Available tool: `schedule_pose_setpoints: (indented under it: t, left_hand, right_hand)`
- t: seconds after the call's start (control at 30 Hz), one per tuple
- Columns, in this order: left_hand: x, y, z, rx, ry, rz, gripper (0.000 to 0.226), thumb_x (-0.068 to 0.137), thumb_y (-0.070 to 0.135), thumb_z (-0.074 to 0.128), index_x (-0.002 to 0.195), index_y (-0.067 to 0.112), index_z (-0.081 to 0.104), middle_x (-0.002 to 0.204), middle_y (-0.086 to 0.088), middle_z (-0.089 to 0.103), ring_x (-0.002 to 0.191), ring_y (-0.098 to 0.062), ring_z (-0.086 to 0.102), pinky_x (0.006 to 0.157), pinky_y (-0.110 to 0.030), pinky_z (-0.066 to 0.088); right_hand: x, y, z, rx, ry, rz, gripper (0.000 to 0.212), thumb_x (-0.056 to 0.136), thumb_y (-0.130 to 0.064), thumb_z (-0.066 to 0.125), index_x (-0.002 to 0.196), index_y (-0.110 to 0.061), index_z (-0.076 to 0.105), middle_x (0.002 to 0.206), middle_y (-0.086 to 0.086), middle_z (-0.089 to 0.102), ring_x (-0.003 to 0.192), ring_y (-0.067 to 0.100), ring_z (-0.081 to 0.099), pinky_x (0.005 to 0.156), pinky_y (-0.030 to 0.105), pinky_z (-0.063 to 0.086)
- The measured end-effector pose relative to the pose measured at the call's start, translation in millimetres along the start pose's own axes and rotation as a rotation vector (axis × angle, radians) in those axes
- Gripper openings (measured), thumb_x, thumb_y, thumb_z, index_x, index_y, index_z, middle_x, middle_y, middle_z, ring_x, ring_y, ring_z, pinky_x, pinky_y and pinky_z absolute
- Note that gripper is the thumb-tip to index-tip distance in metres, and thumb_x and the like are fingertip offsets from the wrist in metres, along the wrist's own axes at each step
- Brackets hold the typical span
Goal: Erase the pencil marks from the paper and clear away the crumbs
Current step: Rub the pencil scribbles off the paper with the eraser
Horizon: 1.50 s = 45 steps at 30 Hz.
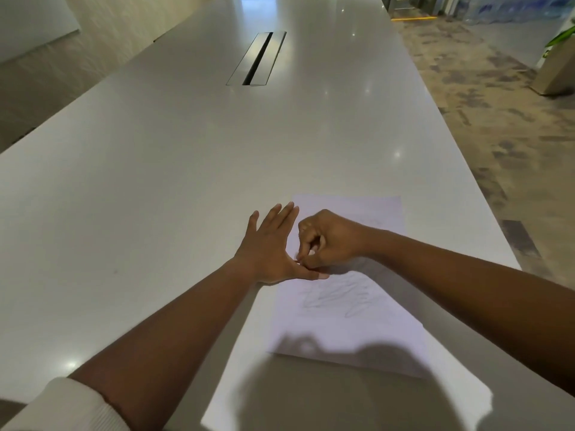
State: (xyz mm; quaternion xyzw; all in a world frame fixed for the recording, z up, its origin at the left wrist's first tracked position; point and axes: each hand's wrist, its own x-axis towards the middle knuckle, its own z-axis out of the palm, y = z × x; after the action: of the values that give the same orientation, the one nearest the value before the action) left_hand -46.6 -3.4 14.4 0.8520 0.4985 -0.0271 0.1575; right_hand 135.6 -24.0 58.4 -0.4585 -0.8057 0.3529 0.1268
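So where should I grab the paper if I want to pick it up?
Pinch the paper at its near left corner, coming from the side nearest you. It lies flat on the table, and that corner is bare; farther up, the left hand presses its edge and the right hand is over it.

My left hand [270,247] presses flat on the paper's [348,309] left edge. My right hand [326,241] curls over it, pinching something too small to identify. Pencil scribbles [339,298] show nearer me.

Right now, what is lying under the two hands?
The paper lies under the right hand and the left hand's thumb; its palm presses the table. Whether the right hand's curled fingers hold an eraser is hidden.
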Motion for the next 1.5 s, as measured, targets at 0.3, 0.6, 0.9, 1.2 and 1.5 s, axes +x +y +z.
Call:
schedule_pose_setpoints:
  t: [0.3,0.6,0.9,1.2,1.5]
  left_hand:
    - [0,0,-2,-0.011,-0.044,-0.011,0.152,0.047,0.111,0.034,0.162,0.026,-0.017,0.169,0.014,-0.022,0.152,-0.006,-0.028,0.123,-0.053,-0.016]
    - [-1,2,-3,-0.023,-0.032,-0.008,0.152,0.048,0.109,0.039,0.163,0.025,-0.015,0.169,0.013,-0.019,0.153,-0.006,-0.026,0.124,-0.052,-0.015]
    - [0,0,-2,-0.044,-0.024,-0.015,0.153,0.045,0.111,0.038,0.163,0.027,-0.014,0.170,0.014,-0.018,0.153,-0.004,-0.026,0.124,-0.052,-0.014]
    - [-2,2,-2,-0.040,-0.015,-0.022,0.155,0.047,0.109,0.042,0.162,0.024,-0.016,0.169,0.013,-0.020,0.152,-0.005,-0.027,0.124,-0.052,-0.015]
    - [-2,0,0,-0.034,0.002,-0.012,0.157,0.044,0.111,0.035,0.161,0.022,-0.020,0.169,0.010,-0.022,0.153,-0.007,-0.027,0.124,-0.053,-0.015]
  right_hand:
    - [21,12,-12,-0.008,0.241,0.048,0.004,0.068,-0.002,0.076,0.070,-0.005,0.077,0.073,0.005,0.069,0.064,0.005,0.061,0.059,0.013,0.044]
    - [39,31,-23,-0.044,0.426,0.074,0.002,0.071,-0.006,0.077,0.071,-0.004,0.077,0.073,0.007,0.069,0.069,0.019,0.066,0.062,0.026,0.049]
    - [34,28,-13,0.062,0.315,0.023,0.005,0.074,-0.011,0.078,0.071,-0.009,0.076,0.070,-0.001,0.068,0.066,0.006,0.063,0.061,0.019,0.048]
    - [27,37,-14,0.134,0.483,0.087,0.011,0.075,-0.013,0.080,0.070,-0.021,0.074,0.076,-0.006,0.068,0.072,0.006,0.065,0.063,0.013,0.047]
    - [21,47,2,0.144,0.536,0.051,0.019,0.078,-0.010,0.074,0.076,-0.027,0.068,0.083,-0.006,0.070,0.075,0.002,0.063,0.065,0.010,0.047]
